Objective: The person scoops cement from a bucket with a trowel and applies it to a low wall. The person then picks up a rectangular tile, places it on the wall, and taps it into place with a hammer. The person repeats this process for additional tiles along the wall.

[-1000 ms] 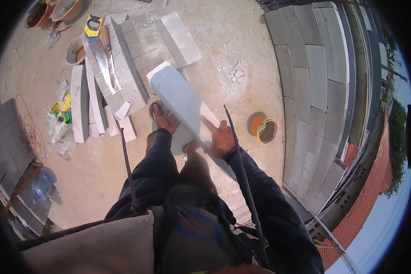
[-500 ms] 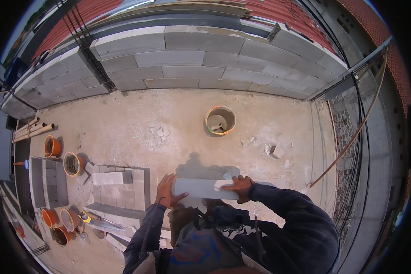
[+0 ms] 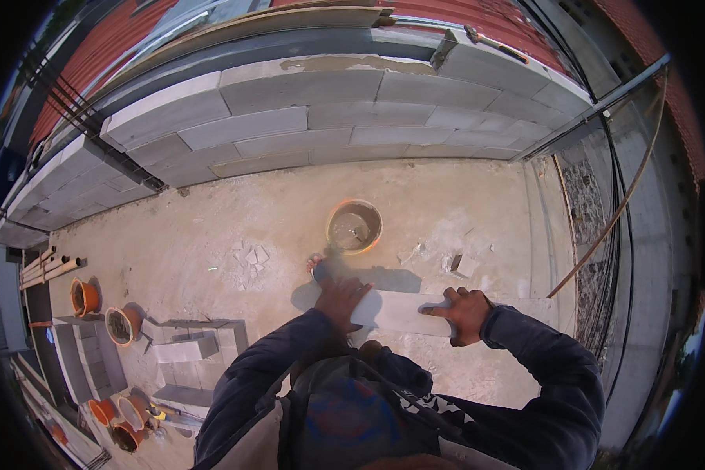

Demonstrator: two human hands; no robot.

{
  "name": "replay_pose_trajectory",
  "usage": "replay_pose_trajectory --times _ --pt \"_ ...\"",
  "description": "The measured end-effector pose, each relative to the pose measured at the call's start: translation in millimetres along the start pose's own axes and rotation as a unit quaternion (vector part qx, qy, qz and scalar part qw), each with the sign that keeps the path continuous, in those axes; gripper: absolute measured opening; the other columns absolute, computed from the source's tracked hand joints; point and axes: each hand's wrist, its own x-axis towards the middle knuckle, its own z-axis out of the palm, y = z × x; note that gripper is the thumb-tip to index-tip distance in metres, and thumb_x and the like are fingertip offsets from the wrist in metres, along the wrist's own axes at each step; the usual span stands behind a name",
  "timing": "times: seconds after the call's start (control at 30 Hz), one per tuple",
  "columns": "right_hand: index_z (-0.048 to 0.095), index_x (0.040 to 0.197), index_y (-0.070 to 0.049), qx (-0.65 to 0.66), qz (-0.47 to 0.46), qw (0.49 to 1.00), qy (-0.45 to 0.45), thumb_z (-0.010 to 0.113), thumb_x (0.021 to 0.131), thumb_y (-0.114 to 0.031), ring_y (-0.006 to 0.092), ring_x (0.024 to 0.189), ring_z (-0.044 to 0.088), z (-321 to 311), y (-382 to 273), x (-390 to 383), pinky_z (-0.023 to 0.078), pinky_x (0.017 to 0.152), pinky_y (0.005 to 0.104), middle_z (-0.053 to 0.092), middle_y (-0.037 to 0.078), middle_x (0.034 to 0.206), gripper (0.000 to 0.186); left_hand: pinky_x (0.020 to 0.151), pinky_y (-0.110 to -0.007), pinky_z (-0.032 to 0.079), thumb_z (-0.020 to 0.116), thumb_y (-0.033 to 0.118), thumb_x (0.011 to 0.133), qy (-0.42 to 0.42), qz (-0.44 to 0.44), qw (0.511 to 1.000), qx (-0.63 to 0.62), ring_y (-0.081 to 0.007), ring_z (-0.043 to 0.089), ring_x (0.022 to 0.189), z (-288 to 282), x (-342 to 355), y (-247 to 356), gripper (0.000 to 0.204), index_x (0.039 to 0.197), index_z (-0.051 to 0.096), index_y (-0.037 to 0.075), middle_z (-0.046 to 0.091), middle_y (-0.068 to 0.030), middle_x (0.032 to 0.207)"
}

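Note:
A pale grey lightweight concrete block [image 3: 399,312] is held level in front of my body. My left hand [image 3: 341,304] grips its left end, with the fingers reaching over the top. On the right part of the block, my right hand [image 3: 464,315] is closed around it, fingers bent and thumb along the top face. The undersides of both grips are hidden. Just beyond the block a round bucket [image 3: 354,227] stands on the floor with grey mortar and what looks like a tool in it. My foot [image 3: 316,265] shows between the left hand and the bucket.
Ahead runs a low block wall [image 3: 345,117], with a hammer [image 3: 496,45] on top at the right. Broken pieces [image 3: 252,254] lie on the floor. Left are stacked blocks [image 3: 186,349], orange buckets [image 3: 84,298] and pipes [image 3: 51,270]. Cables [image 3: 615,204] hang along the right.
The wall looks closer and the view has turned slightly. Both hands and the block have shifted right in the picture; my foot has come into sight near the bucket.

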Motion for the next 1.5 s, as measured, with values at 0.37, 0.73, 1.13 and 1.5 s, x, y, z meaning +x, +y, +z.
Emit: replay_pose_trajectory --times 0.37,0.73,1.13,1.5 --pt "0.042 0.154 -0.052 -0.063 -0.03 0.982 0.178 0.09 0.07 -0.033 0.0429 0.121 0.058 -186 110 130 0.05 0.1 0.056 0.051 0.024 0.139 0.098 0.106 -0.057 0.037 0.089 0.033 0.066 0.108 0.034 0.986 0.12 -0.0406 0.054 0.122 -274 127 -134 0.098 0.151 0.048 0.008 0.056 -0.0207 0.129" --pt "0.046 0.151 -0.047 -0.062 -0.175 0.879 0.439 0.076 0.083 -0.022 0.0404 0.118 0.059 -356 268 288 0.048 0.097 0.0521 0.053 0.024 0.14 0.078 0.11 -0.059 0.036 0.092 0.021 0.058 0.145 -0.065 0.938 0.307 -0.04 0.051 0.129 -431 260 -234 0.106 0.153 0.046 0.01 0.051 -0.0207 0.139" --pt "0.054 0.145 -0.042 -0.033 -0.241 0.889 0.388 0.067 0.087 -0.02 0.0375 0.114 0.06 -463 392 347 0.048 0.096 0.0534 0.057 0.021 0.136 0.063 0.109 -0.062 0.036 0.09 0.023 0.057 0.124 -0.128 0.942 0.283 -0.0416 0.052 0.128 -466 361 -271 0.106 0.152 0.046 0.007 0.053 -0.0212 0.138" --pt "0.056 0.145 -0.049 -0.042 -0.154 0.922 0.354 0.085 0.071 -0.015 0.0372 0.125 0.057 -501 404 368 0.047 0.103 0.0517 0.049 0.023 0.152 0.086 0.111 -0.058 0.034 0.091 0.023 0.054 0.064 -0.121 0.964 0.229 -0.0401 0.05 0.13 -514 415 -319 0.111 0.154 0.047 0.01 0.053 -0.0179 0.142"
